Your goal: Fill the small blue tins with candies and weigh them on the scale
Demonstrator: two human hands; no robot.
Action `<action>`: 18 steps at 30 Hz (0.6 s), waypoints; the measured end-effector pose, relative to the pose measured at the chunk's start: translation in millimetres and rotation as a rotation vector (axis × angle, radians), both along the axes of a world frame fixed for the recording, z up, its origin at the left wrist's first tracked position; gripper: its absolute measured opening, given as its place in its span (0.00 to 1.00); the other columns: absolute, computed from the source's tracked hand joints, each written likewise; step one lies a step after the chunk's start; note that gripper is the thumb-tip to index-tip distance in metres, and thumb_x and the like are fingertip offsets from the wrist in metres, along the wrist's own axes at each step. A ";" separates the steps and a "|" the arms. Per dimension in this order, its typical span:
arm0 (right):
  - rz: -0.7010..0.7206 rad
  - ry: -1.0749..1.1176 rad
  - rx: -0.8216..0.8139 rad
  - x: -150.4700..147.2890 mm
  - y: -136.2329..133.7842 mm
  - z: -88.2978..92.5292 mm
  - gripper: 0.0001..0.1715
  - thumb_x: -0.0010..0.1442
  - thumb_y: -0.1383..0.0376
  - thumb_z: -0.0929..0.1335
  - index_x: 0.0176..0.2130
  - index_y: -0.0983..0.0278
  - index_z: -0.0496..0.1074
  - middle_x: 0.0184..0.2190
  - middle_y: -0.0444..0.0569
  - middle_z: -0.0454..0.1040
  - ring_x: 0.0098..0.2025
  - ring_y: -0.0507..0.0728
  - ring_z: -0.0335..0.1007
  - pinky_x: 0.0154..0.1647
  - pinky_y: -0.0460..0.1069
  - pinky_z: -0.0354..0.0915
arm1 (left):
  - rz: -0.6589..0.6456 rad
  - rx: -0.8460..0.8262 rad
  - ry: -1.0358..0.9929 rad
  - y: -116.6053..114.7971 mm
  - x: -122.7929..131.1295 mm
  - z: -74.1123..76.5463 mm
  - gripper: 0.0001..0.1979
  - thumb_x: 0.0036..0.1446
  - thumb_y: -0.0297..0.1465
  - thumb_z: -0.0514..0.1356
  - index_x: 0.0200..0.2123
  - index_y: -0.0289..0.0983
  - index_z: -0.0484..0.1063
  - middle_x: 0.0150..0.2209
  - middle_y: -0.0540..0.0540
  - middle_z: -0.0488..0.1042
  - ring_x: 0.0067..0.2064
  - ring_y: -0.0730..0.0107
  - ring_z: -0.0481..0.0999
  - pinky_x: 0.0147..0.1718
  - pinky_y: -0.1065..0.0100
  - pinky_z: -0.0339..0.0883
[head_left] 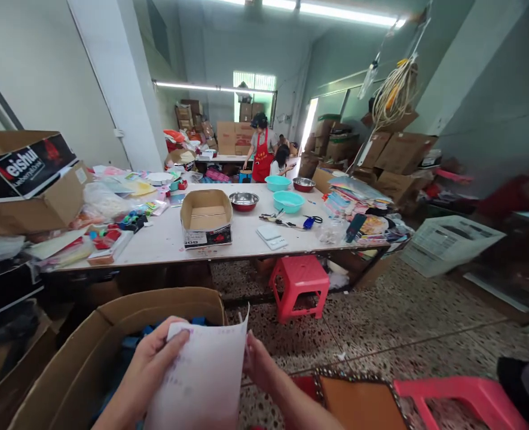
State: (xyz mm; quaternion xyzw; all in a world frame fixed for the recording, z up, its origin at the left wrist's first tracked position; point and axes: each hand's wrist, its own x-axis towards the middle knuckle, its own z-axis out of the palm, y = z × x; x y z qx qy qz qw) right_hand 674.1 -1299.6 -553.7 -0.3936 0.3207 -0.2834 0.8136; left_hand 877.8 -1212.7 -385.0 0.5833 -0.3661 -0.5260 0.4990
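A white sheet of paper (205, 373) with faint print is held up at the bottom centre. My left hand (150, 364) grips its left edge, thumb across the upper corner. On the opposite edge my right hand (257, 361) pinches the sheet, its fingers partly hidden behind the paper. Just below and to the left sits a large open cardboard box (85, 364) with blue items inside.
A long white table (246, 236) ahead carries a small open box (205, 218), metal and teal bowls (286, 200), scissors, packets and papers. Red stools (299, 283) stand on the terrazzo floor. Cartons line both sides. Two people work at a far table (263, 155).
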 end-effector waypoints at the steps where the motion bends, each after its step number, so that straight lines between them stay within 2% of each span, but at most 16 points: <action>1: -0.046 -0.001 0.017 -1.5 -12.9 2.7 0.40 0.48 0.36 0.65 0.41 0.65 0.73 0.36 0.52 0.76 0.37 0.59 0.72 0.35 0.49 0.65 | -0.016 -0.015 0.035 -15.3 6.0 -0.8 0.20 0.47 0.48 0.63 0.32 0.37 0.69 0.24 0.51 0.67 0.25 0.73 0.63 0.23 0.75 0.58; 5: -0.206 0.094 0.025 -23.8 -68.4 5.5 0.28 0.39 0.48 0.76 0.32 0.65 0.71 0.24 0.43 0.72 0.23 0.50 0.65 0.24 0.43 0.57 | -0.034 -0.052 0.123 -85.3 14.9 -6.5 0.18 0.49 0.46 0.63 0.34 0.36 0.68 0.25 0.51 0.68 0.25 0.73 0.65 0.23 0.75 0.58; 8: -0.321 0.190 -0.071 -59.1 -120.1 6.6 0.27 0.38 0.48 0.76 0.29 0.66 0.71 0.23 0.44 0.72 0.24 0.51 0.65 0.27 0.45 0.60 | 0.041 -0.032 0.119 -151.4 10.1 -27.4 0.21 0.46 0.48 0.63 0.32 0.36 0.68 0.22 0.52 0.68 0.22 0.75 0.64 0.21 0.75 0.56; 10: -0.392 0.272 -0.175 -87.9 -162.4 8.7 0.27 0.39 0.48 0.75 0.31 0.65 0.73 0.26 0.47 0.74 0.28 0.56 0.69 0.32 0.49 0.64 | 0.058 -0.005 0.125 -202.5 3.1 -53.7 0.23 0.42 0.49 0.65 0.30 0.35 0.68 0.21 0.52 0.68 0.21 0.75 0.63 0.20 0.75 0.56; 14: -0.460 0.422 -0.322 -145.0 -266.0 11.5 0.25 0.39 0.48 0.74 0.32 0.63 0.77 0.31 0.51 0.77 0.37 0.65 0.72 0.41 0.57 0.66 | 0.029 0.004 0.107 -322.6 -18.8 -121.3 0.29 0.37 0.54 0.65 0.30 0.34 0.69 0.22 0.50 0.70 0.24 0.71 0.68 0.22 0.73 0.60; 16: -0.503 0.492 -0.313 -170.0 -321.8 12.2 0.24 0.37 0.48 0.74 0.30 0.62 0.78 0.31 0.52 0.78 0.40 0.68 0.72 0.43 0.59 0.66 | 0.055 0.033 0.078 -390.8 -31.1 -152.1 0.32 0.39 0.56 0.63 0.38 0.35 0.70 0.32 0.44 0.75 0.33 0.63 0.74 0.27 0.70 0.65; 18: -0.519 0.568 -0.276 -191.6 -373.9 14.8 0.23 0.35 0.47 0.73 0.28 0.61 0.79 0.30 0.52 0.78 0.39 0.69 0.73 0.43 0.59 0.66 | 0.096 0.066 0.035 -460.6 -41.1 -176.4 0.38 0.43 0.57 0.60 0.50 0.37 0.66 0.49 0.37 0.72 0.48 0.55 0.73 0.35 0.66 0.69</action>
